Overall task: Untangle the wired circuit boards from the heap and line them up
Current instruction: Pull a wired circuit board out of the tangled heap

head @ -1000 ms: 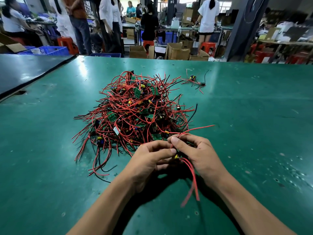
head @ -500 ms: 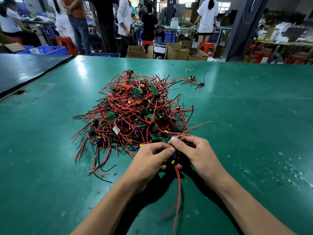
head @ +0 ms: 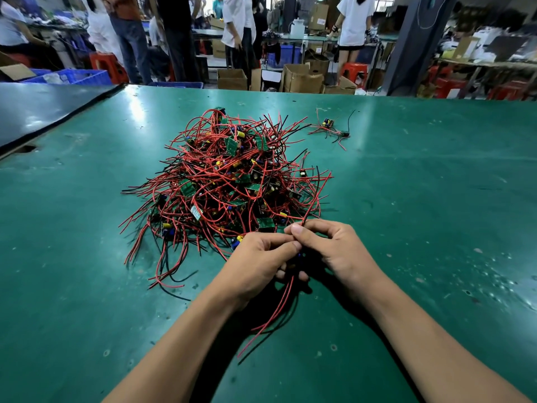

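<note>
Wired circuit boards are piled in a tangled heap (head: 229, 184) at the middle of the green table (head: 436, 205). At its near edge, red wires (head: 283, 298) are pinched by the curled fingers of the left hand (head: 258, 266) and the right hand (head: 337, 251). A separate board (head: 329, 125) lies well beyond.

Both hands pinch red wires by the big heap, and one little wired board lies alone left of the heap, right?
Not quite: the head view shows the lone wired board lying right of the heap, farther back. The left hand and right hand do pinch red wires by it.
</note>
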Available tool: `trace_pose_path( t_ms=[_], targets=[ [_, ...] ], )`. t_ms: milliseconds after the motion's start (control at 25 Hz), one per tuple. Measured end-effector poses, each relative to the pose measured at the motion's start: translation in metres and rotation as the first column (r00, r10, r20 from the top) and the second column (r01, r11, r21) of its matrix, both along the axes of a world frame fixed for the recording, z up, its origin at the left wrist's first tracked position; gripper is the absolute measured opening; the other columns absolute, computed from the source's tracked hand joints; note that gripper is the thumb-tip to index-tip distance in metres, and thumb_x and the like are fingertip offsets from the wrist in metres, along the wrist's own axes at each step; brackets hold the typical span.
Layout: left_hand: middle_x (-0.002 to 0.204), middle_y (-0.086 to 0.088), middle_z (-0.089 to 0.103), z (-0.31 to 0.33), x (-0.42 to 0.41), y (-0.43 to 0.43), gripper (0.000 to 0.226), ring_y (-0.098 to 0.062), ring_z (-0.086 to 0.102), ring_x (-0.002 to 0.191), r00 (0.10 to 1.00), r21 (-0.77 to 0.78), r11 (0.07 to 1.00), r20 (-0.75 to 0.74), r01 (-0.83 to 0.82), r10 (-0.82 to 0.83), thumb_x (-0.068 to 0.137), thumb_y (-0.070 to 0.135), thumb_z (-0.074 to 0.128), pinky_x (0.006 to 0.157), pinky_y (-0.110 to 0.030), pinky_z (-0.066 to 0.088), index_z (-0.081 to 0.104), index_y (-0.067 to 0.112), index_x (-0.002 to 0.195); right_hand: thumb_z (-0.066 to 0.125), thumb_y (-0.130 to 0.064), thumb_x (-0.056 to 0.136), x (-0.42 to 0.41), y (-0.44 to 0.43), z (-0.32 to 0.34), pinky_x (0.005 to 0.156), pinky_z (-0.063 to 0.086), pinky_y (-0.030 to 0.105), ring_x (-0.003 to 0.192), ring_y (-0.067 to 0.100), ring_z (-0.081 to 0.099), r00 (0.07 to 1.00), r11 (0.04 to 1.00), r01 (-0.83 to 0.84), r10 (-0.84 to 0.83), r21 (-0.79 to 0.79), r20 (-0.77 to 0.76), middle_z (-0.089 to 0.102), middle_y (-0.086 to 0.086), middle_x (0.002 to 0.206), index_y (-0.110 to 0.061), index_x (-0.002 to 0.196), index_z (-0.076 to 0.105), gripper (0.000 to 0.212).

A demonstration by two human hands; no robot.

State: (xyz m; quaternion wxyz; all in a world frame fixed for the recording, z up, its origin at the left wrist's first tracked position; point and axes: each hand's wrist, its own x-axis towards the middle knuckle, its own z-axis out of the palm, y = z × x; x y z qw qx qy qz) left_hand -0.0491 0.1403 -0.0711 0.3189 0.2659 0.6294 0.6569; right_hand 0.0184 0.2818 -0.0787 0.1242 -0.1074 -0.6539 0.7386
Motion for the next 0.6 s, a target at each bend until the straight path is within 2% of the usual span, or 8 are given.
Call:
trace_pose_path(
  t_ms=[80, 160, 280, 360, 480, 600],
  targets=[
    [0.076, -0.016, 0.069, 0.000, 0.002, 0.002, 0.020, -0.023, 0.071, 0.062, 1.000, 0.015, 1.000, 0.021, -0.015, 0.014, 0.096, 0.006, 0.056, 0.051, -0.019, 0.051, 0.075, 0.000, 0.091, 0.077, -0.035, 0.085, -0.003, 0.000, -0.003, 0.044, 0.046, 0.025, 0.048, 0.018, 0.056, 0.999, 0.999, 0.049, -0.049, 0.001, 0.012, 0.063, 0.007, 0.063, -0.013, 0.089, 0.076, 0.022],
    [0.075, -0.013, 0.073, 0.001, 0.003, 0.003, 0.020, -0.022, 0.070, 0.061, 0.999, 0.024, 1.000, 0.033, -0.005, 0.004, 0.096, 0.005, 0.057, 0.053, -0.020, 0.053, 0.076, 0.002, 0.090, 0.075, -0.038, 0.086, -0.006, 0.001, -0.006, 0.043, 0.040, 0.023, 0.041, 0.014, 0.043, 0.991, 0.991, 0.131, -0.132, 0.025, 0.014, 0.052, 0.004, 0.053, -0.015, 0.088, 0.076, 0.023],
    [0.073, -0.011, 0.072, 0.003, 0.006, 0.003, 0.020, -0.020, 0.069, 0.060, 0.999, 0.015, 1.000, 0.030, 0.012, -0.013, 0.095, 0.006, 0.058, 0.053, -0.019, 0.053, 0.075, 0.001, 0.088, 0.073, -0.035, 0.089, -0.012, 0.004, -0.006, 0.043, 0.026, 0.019, 0.039, 0.013, 0.029, 0.964, 0.962, 0.264, -0.264, 0.066, -0.006, 0.036, 0.001, 0.047, -0.015, 0.084, 0.076, 0.021],
    [0.073, -0.012, 0.071, 0.005, 0.007, 0.002, 0.020, -0.020, 0.068, 0.060, 0.999, 0.005, 1.000, 0.028, 0.023, -0.023, 0.095, 0.006, 0.058, 0.051, -0.017, 0.051, 0.075, 0.003, 0.086, 0.072, -0.031, 0.090, -0.015, 0.004, -0.004, 0.040, 0.024, 0.017, 0.039, 0.011, 0.027, 0.947, 0.947, 0.320, -0.320, 0.020, -0.001, 0.033, -0.001, 0.047, -0.014, 0.078, 0.075, 0.021],
    [0.074, -0.012, 0.070, 0.007, 0.007, 0.000, 0.020, -0.018, 0.068, 0.059, 0.998, -0.016, 0.998, 0.008, 0.066, -0.066, 0.096, 0.006, 0.058, 0.050, -0.015, 0.048, 0.074, 0.001, 0.086, 0.070, -0.020, 0.092, -0.018, 0.006, -0.001, 0.037, 0.025, 0.017, 0.039, 0.007, 0.028, 0.922, 0.914, 0.379, -0.386, -0.147, -0.023, 0.040, -0.005, 0.046, -0.009, 0.076, 0.070, 0.019],
    [0.075, -0.010, 0.072, 0.008, 0.006, 0.000, 0.019, -0.016, 0.069, 0.059, 0.996, -0.070, 0.994, -0.018, 0.081, -0.083, 0.096, 0.008, 0.058, 0.051, -0.014, 0.046, 0.070, -0.007, 0.094, 0.069, -0.014, 0.093, -0.019, 0.008, 0.000, 0.037, 0.026, 0.017, 0.041, 0.005, 0.029, 0.906, 0.880, 0.397, -0.422, -0.260, -0.045, 0.061, -0.006, 0.059, -0.004, 0.077, 0.065, 0.019]
  ],
)
